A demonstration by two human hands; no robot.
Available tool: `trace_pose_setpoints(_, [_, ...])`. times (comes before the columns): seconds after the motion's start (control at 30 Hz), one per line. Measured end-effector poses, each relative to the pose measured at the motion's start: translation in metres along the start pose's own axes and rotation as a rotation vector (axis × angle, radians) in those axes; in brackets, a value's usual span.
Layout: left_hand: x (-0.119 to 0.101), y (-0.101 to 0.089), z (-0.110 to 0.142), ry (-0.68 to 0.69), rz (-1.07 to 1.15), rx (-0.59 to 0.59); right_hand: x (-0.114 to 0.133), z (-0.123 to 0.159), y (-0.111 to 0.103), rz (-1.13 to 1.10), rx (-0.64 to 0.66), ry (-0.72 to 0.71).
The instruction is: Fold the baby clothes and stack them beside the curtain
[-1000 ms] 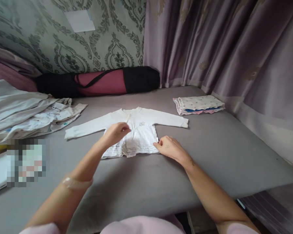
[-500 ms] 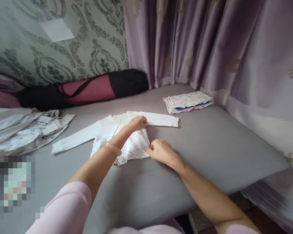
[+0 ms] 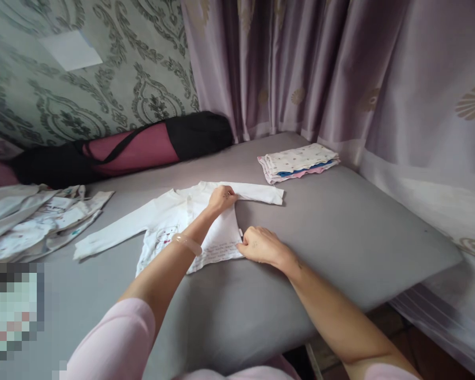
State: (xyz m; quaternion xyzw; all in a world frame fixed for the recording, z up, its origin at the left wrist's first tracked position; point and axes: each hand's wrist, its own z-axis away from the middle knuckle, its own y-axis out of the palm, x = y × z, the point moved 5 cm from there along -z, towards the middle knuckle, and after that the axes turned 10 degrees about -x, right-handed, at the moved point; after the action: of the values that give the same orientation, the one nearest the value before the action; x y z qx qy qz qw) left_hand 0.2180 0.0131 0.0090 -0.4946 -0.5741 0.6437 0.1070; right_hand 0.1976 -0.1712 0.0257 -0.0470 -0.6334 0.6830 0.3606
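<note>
Bg: patterned wall (image 3: pixel 158 92) w/ purple curtain (image 3: pixel 301 58) behind + to R of the folded stack (image 3: pixel 298 160), which sits on a grey sheet (image 3: pixel 340 227); use the stack as ref. Black/maroon roll bag (image 3: pixel 132 146) lies L of stack, along the wall; loose clothes (image 3: pixel 47 219) lie far L of stack, at frame edge. White shirt (image 3: pixel 176 203) is on the sheet, L of stack + closer to cam, spread flat, one sleeve running out well away from stack, the other ending just short of it. Shirt prob. light, soft, thin cotton-type knit: floppy, not fragile, not very slippery, creases easily, won't hold shape on its own. Best holds imo: sleeve root/side seam + bottom hem corner, both on stack side, w/ light pinches so fab. doesn't bunch. L arm reaches diag. across shirt front toward stack, palm down, wrist w/ pale bracelet (image 3: pixel 187 245) above the cloth; L hand (image 3: pixel 222 197) is at the stack-side sleeve root, fingers curled narrow, but can't tell if cloth is actually gripped (tips partly hidden). R hand (image 3: pixel 264 246) is straight toward cam from stack, knuckles up, fingers bent, thumb + finger pinching shirt's hem corner; forearm slants back toward cam, elbow bent.
</note>
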Motion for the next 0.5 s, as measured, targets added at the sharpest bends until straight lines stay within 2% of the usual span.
trace_pose_setpoints(0.17, [0.002, 0.008, 0.009, -0.046, -0.009, -0.033, -0.002, 0.0, -0.001, 0.017, 0.048, -0.001])
trace_pose_setpoints(0.33, [0.002, 0.001, 0.022, -0.012, 0.002, -0.013, -0.008, -0.003, -0.002, 0.001, 0.076, 0.034])
trace_pose_setpoints(0.4, [0.002, -0.002, 0.031, 0.09, 0.013, 0.057, -0.01, -0.003, -0.004, -0.013, 0.092, 0.039])
trace_pose_setpoints(0.5, [-0.001, -0.005, 0.057, 0.359, 0.019, 0.143, -0.009, -0.002, -0.007, -0.033, 0.115, 0.025])
